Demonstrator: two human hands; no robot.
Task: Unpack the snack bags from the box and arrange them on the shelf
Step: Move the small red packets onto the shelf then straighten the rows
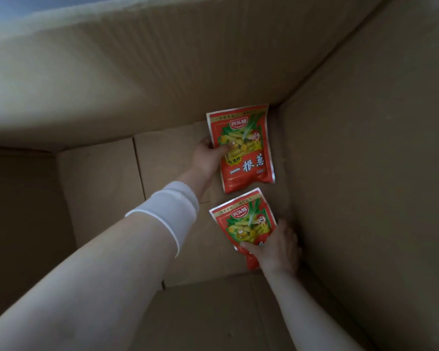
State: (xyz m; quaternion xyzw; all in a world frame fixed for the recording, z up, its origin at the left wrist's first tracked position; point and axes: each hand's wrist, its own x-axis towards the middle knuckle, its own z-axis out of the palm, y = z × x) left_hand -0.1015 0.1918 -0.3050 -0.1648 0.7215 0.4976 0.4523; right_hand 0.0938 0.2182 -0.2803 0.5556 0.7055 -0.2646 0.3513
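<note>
**Two snack bags gripped at the bottom of the box**

A white sleeve (pixel 173 206) covers the left forearm. The left hand (pixel 208 158) grasps the far bag (pixel 246 158) by its left edge, thumb on the printed face. This bag sits in the far right corner of the box (pixel 365 148), its long axis running far to near and its top end towards the far wall.

The near bag (pixel 241 221) lies just below it, printed face up, top end pointing far and slightly left. The right hand (pixel 276 249) grasps its lower right part, beside the right wall.
</note>
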